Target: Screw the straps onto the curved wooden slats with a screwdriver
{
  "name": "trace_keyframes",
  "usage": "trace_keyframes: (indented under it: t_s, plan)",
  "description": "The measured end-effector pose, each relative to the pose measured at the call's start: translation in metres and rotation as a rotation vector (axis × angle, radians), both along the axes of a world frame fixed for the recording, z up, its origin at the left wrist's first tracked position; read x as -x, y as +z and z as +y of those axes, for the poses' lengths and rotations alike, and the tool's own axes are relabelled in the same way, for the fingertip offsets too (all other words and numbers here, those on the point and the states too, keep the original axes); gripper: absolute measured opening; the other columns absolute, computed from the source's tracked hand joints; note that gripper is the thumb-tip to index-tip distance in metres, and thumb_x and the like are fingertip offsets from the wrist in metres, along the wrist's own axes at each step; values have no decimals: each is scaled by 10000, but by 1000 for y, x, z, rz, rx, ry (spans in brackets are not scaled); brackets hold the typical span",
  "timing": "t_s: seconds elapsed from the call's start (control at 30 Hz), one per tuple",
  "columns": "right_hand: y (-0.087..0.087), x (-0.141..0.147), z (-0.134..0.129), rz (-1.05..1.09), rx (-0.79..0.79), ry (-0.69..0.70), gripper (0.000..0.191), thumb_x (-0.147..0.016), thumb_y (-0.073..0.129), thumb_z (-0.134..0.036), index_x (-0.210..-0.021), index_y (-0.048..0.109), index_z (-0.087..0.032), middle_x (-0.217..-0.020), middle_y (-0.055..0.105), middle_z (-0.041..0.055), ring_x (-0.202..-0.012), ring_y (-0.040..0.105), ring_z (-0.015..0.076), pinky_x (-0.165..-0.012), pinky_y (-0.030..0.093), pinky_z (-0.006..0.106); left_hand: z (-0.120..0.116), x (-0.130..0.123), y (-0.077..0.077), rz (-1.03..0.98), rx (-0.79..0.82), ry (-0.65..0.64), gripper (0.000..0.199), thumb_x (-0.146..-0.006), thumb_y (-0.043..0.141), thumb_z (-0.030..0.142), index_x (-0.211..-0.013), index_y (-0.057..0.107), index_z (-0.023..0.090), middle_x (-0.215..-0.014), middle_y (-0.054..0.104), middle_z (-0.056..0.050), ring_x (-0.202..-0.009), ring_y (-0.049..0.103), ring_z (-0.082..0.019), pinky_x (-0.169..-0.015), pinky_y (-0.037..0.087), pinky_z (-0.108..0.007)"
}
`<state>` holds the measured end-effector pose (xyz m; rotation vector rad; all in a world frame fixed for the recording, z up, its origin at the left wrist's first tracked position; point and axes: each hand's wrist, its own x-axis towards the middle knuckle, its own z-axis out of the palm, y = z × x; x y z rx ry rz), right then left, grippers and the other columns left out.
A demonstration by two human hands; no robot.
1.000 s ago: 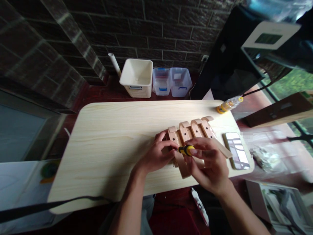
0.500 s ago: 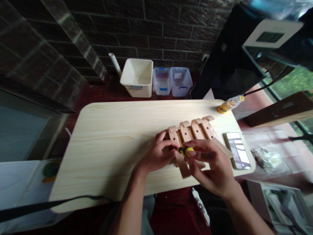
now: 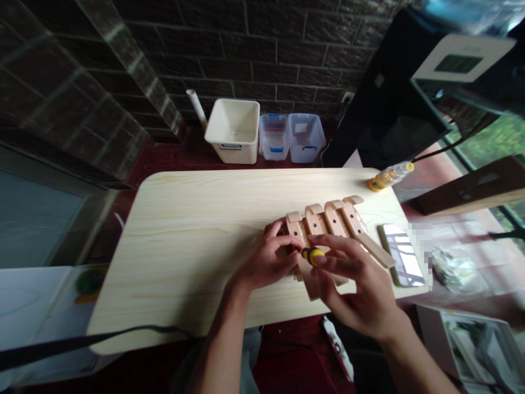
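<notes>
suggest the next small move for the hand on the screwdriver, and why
Probably a slight turn of the screwdriver by the right hand, with the left hand kept where it is. The right fingers are on the handle, and its front end meets the left fingertips at the wooden rack. The tip is hidden.

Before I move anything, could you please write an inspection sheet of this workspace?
Surface: pale wood-grain tabletop, rounded corners.
Job's things: slatted wooden piece; yellow-and-black screwdriver over it.
Clutter: phone, clear yellow-based container, both right.
Hands: left hand at the piece's left end; right hand grips the screwdriver.
Cables: black cable beyond far right corner; black strap or cable crosses near left corner.
Surroundings: cream bin, brick wall.
</notes>
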<state>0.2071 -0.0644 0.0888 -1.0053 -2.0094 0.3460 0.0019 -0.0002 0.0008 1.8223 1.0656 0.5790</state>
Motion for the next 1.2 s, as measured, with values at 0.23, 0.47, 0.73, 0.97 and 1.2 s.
trace_keyframes:
  t_s: [0.23, 0.47, 0.73, 0.97, 1.2]
  plan:
    - [-3, -4, 3, 0, -27, -1, 350, -952, 719, -50, -1219, 595, -240, -1272, 731, 109, -1149, 768, 205, -886, 681, 309, -1, 0, 2, -21, 18, 6, 255, -954, 724, 433, -1113, 853, 280, -1620, 510, -76, -1570, 464, -328, -1310, 414, -417]
    - [-6, -5, 3, 97, 28, 15, 396, -932, 728, -15, -1239, 614, -238, -1282, 657, 94, -1174, 743, 200, -895, 685, 300, -1, 0, 4, -47, 42, 13, 231, -955, 729, 411, -1077, 857, 262, -1614, 505, -89, -1561, 466, -335, -1311, 413, -431]
    - [-3, -6, 0, 33, 37, 44, 383, -967, 686, -16, -1284, 595, -213, -1389, 693, 120, -1209, 752, 192, -972, 653, 301, -1, 0, 0, -75, 25, -1, 224, -953, 731, 358, -1115, 845, 254, -1632, 483, -97, -1584, 435, -326, -1331, 376, -436]
    - [-13, -9, 2, 112, 65, 37, 395, -948, 735, -15, -1244, 611, -245, -1314, 640, 86, -1186, 741, 192, -907, 689, 302, -1, 0, 6, -55, 54, 1, 216, -949, 741, 380, -1097, 856, 272, -1599, 519, -94, -1589, 427, -327, -1337, 366, -445]
    - [-9, -4, 2, 109, 35, 39, 422, -936, 709, 7, -1267, 606, -234, -1365, 644, 114, -1259, 723, 220, -941, 684, 320, -1, 0, 4, -77, 63, 8, 235, -946, 732, 386, -1100, 856, 257, -1641, 484, -97, -1587, 426, -342, -1336, 364, -454]
